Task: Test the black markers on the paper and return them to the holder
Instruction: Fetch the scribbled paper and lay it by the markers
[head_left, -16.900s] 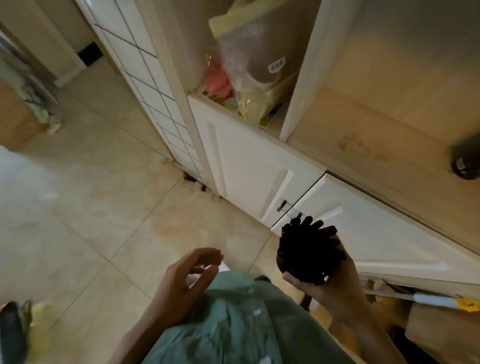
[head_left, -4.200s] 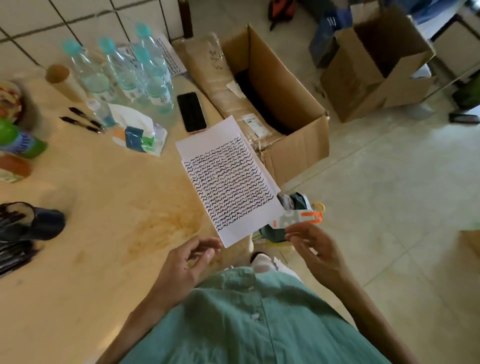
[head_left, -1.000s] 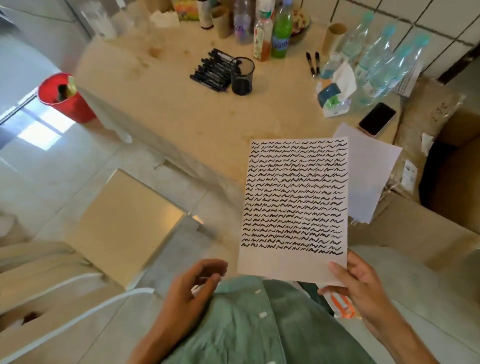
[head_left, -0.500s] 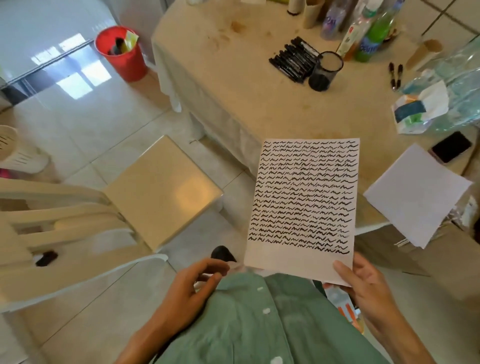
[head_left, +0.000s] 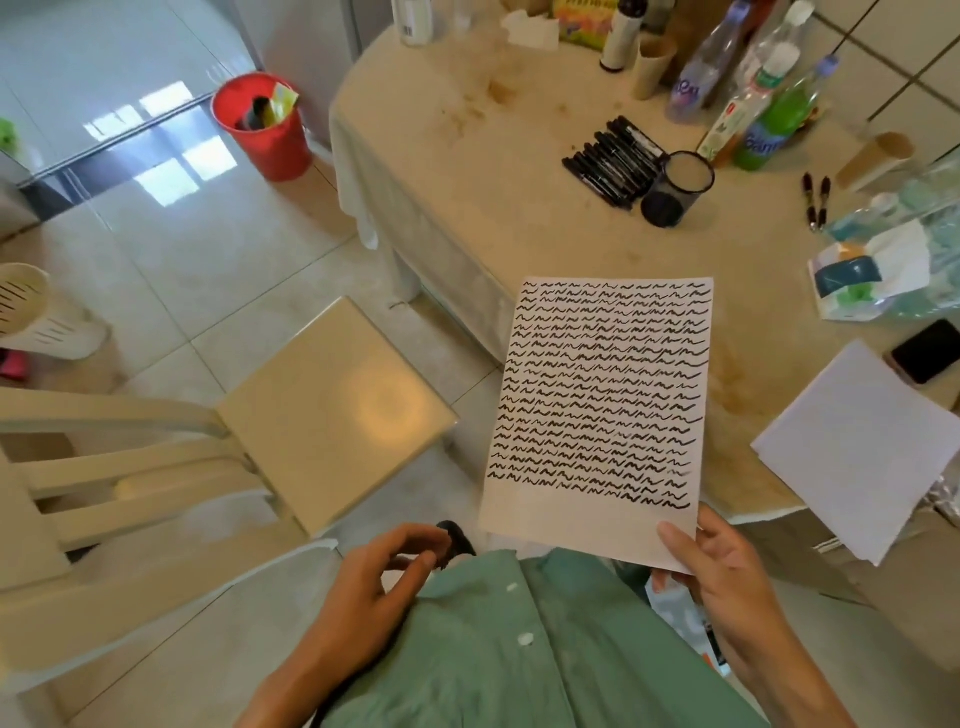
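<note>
The right hand (head_left: 727, 577) holds a sheet of paper (head_left: 602, 405) by its bottom right corner. The thumb lies flat on top of the sheet and the other fingers are tucked under it, so the corner is pinched between them. The paper is full of rows of black squiggles, and only a white strip just above the thumb is bare. The sheet stands up from the fingers and leans toward the table (head_left: 519, 171).

The left hand (head_left: 379, 587) holds nothing. Its fingers are loosely curled, a little apart, and it hangs in front of the green shirt (head_left: 519, 654), well to the left of the paper.

Far past the top edge of the held paper, a bunch of black markers (head_left: 613, 158) lies flat on the table. The dark holder (head_left: 675, 188) stands just to their right, touching them or almost. I cannot tell if anything is inside it. Two more pens (head_left: 816, 200) lie further right, apart from the bunch.

A second white sheet (head_left: 857, 452) hangs over the table edge, to the right of the right hand's fingers. A black phone (head_left: 927, 352) lies just beyond it. Bottles (head_left: 763, 119) stand behind the holder. To the left of the left hand's fingers is a cream chair (head_left: 322, 410), and far beyond it a red bucket (head_left: 260, 127) sits on the floor.
</note>
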